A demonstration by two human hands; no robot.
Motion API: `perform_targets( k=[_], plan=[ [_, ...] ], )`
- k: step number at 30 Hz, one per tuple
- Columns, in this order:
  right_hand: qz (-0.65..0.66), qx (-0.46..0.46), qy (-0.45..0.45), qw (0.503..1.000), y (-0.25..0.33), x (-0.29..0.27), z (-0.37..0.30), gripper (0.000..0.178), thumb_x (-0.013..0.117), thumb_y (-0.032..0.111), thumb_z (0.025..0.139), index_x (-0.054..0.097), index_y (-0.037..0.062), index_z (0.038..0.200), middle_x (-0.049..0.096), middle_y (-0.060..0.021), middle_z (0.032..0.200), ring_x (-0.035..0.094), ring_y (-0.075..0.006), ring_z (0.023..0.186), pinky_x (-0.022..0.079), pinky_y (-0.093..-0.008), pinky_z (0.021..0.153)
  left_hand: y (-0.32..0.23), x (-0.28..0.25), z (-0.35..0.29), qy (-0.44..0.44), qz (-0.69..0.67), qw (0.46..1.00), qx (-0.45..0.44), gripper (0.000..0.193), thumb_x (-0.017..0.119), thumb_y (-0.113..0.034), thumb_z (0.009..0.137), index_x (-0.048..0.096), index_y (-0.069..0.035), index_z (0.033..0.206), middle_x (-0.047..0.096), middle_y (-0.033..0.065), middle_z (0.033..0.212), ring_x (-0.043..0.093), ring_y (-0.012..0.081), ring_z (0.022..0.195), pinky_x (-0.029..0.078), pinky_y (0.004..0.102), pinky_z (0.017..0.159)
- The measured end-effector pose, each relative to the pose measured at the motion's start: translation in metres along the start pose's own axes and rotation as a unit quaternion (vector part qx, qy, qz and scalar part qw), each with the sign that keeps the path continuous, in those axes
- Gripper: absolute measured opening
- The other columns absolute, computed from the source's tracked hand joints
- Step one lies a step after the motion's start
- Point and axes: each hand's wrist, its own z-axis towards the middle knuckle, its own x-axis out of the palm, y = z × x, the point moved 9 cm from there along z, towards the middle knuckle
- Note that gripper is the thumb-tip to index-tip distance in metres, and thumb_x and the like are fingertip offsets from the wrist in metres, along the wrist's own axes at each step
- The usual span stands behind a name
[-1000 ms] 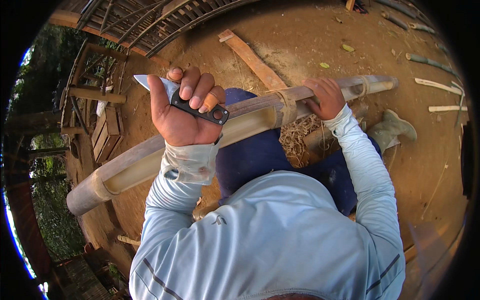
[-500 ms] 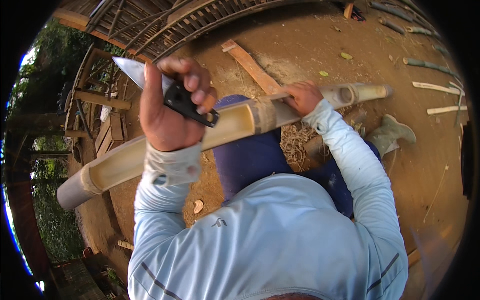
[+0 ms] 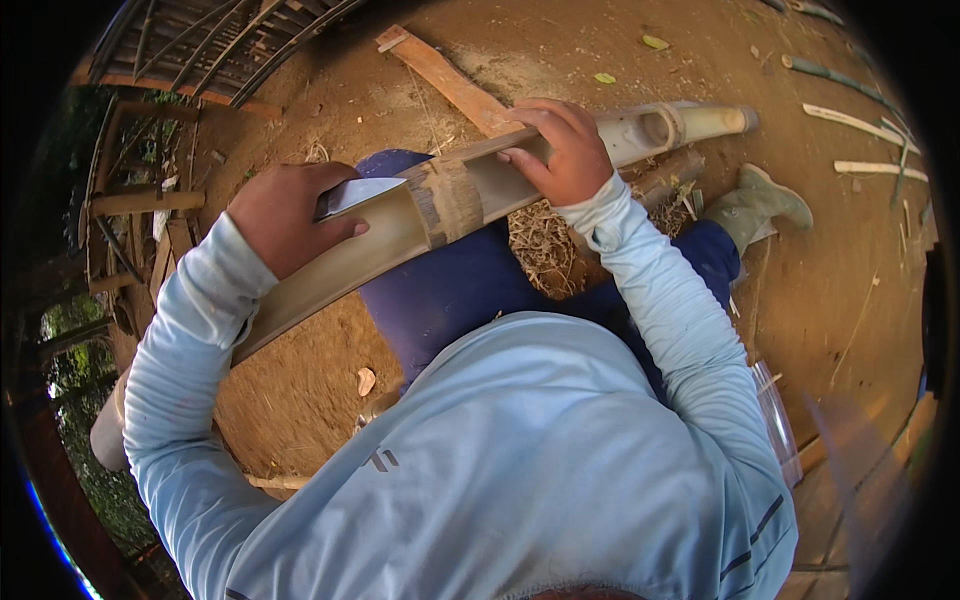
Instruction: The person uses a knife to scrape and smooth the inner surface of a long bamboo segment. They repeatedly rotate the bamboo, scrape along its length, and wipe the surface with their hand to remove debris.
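A long bamboo pole [image 3: 385, 235] with its upper side cut open lies slantwise across my thigh. A raised node ring [image 3: 450, 203] divides its pale hollow. My left hand [image 3: 285, 220] is closed round a knife whose handle it hides. The bright blade [image 3: 365, 192] points right, against the pole's far edge just left of the ring. My right hand [image 3: 565, 155] grips the pole right of the ring, fingers over the far rim and thumb on the near side.
A flat wooden plank [image 3: 450, 80] lies on the dirt beyond the pole. Curled shavings [image 3: 540, 250] are heaped between my legs, near my boot [image 3: 760, 205]. Several poles and pale sticks [image 3: 850, 120] lie at far right. A slatted bamboo structure [image 3: 200, 45] stands at far left.
My left hand has come down from above the pole, turned over, and set the knife blade against the bamboo. My right hand stays on the pole, its thumb now showing.
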Motion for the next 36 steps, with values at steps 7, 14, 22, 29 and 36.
perform_targets(
  k=[7,14,22,29,36],
  plan=[
    [-0.003,0.064,0.13,0.989,0.018,-0.012,-0.055,0.046,0.07,0.051,0.087,0.068,0.0082,0.102,0.069,-0.0094,0.107,0.064,-0.0282,0.103,0.042,-0.0454,0.1,0.008,0.02,-0.002,0.032,0.039,0.998,-0.04,0.043,0.073,-0.018,0.078,0.065,-0.005,0.119,0.07,0.0199,0.09,0.069,0.038,0.086,0.054,0.0456,0.08],
    [0.09,0.039,0.262,0.96,0.067,0.024,-0.076,0.05,0.07,0.051,0.087,0.065,0.0098,0.116,0.066,-0.012,0.12,0.061,-0.0277,0.116,0.037,-0.0538,0.108,-0.031,0.024,-0.018,-0.035,0.116,0.993,0.011,0.049,0.067,-0.007,0.072,0.063,-0.006,0.12,0.069,0.0125,0.097,0.062,0.0317,0.093,0.055,0.0433,0.078],
    [-0.142,0.063,0.338,0.928,-0.02,-0.002,-0.107,0.061,0.059,0.06,0.091,0.062,0.0128,0.131,0.063,-0.0048,0.135,0.057,-0.0234,0.127,0.032,-0.0554,0.112,-0.043,0.029,-0.031,-0.089,0.105,0.99,0.044,0.055,0.064,0.002,0.067,0.062,-0.004,0.121,0.069,0.0126,0.102,0.062,0.0313,0.093,0.054,0.0419,0.08],
    [-0.193,0.13,0.359,0.904,0.008,0.019,-0.099,0.069,0.067,0.061,0.084,0.063,0.0086,0.129,0.064,-0.0108,0.133,0.054,-0.0269,0.132,0.027,-0.0615,0.114,-0.038,0.03,-0.025,-0.086,0.125,0.987,0.046,0.055,0.069,-0.001,0.067,0.063,-0.006,0.121,0.068,0.0103,0.101,0.062,0.0291,0.094,0.056,0.0408,0.079],
    [-0.14,0.057,0.378,0.914,0.002,0.023,-0.106,0.075,0.066,0.063,0.084,0.059,0.009,0.136,0.057,-0.0105,0.143,0.049,-0.0285,0.137,0.023,-0.0656,0.116,-0.042,0.028,-0.027,-0.093,0.126,0.986,0.055,0.052,0.067,-0.002,0.068,0.063,-0.006,0.12,0.067,0.0104,0.099,0.061,0.0301,0.092,0.055,0.0421,0.078]
  ],
)
